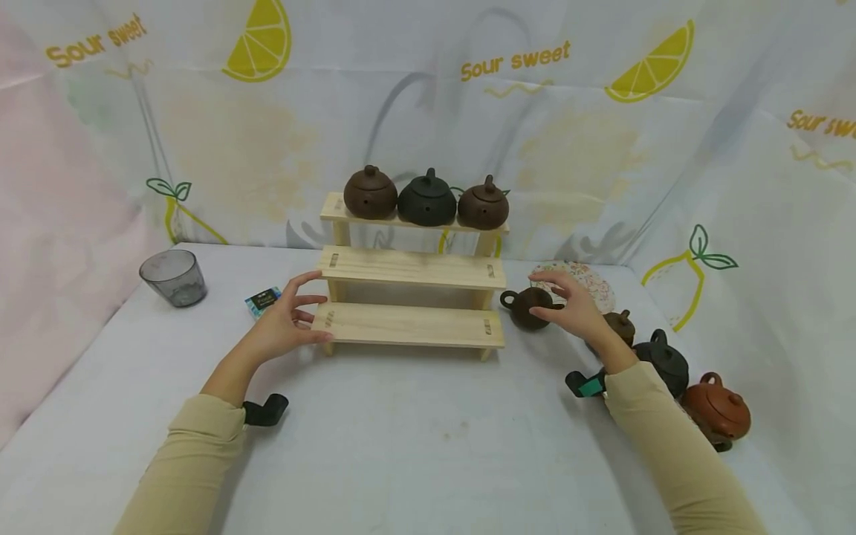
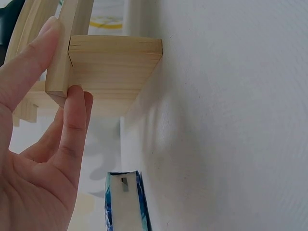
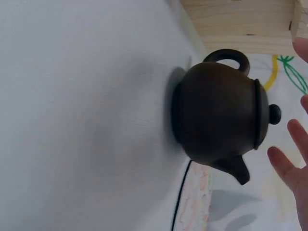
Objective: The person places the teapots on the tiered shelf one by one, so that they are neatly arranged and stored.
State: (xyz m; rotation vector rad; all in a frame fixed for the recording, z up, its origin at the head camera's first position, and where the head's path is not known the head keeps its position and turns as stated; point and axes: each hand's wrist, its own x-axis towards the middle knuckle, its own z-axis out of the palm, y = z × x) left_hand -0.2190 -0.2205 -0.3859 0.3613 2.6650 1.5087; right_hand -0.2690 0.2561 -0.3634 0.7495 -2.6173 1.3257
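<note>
A three-step wooden display stand (image 1: pixel 414 324) stands mid-table. My left hand (image 1: pixel 276 331) pinches the left end of its lowest step, thumb on one face and fingers on the other, as the left wrist view (image 2: pixel 48 159) shows. To the stand's right sits a small dark brown teapot (image 1: pixel 524 306) with a loop handle and short spout. Around its far side reaches my right hand (image 1: pixel 571 306), fingers spread. In the right wrist view the fingertips (image 3: pixel 279 156) are apart from the teapot (image 3: pixel 216 113). Three dark teapots (image 1: pixel 426 199) line the top step.
Partly behind my right forearm are more teapots, among them a black one (image 1: pixel 669 364) and a reddish one (image 1: pixel 718 407). A patterned round item (image 1: pixel 588 281) lies behind the brown teapot. On the left are a grey glass (image 1: pixel 175 278) and a small blue box (image 1: pixel 259 303).
</note>
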